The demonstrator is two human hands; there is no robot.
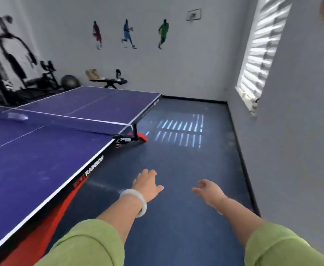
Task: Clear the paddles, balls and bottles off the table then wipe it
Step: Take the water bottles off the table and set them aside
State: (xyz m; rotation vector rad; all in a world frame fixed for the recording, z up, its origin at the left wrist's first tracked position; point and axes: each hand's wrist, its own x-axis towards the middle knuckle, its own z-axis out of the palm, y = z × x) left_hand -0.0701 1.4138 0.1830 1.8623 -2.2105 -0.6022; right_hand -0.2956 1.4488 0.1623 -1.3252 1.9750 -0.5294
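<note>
Bottle, blurred beside the net on the counter, looks like light, smooth plastic, likely to roll, best gripped mid-body; left hand and right hand hover loosely open, empty.

A games and fitness room: a blue ping-pong desk with a net stands here. Beyond its far end are black exercise machines, a grey gym ball and a bench. On the wall behind the desk hang basketball-player stickers and a small hoop.
</note>
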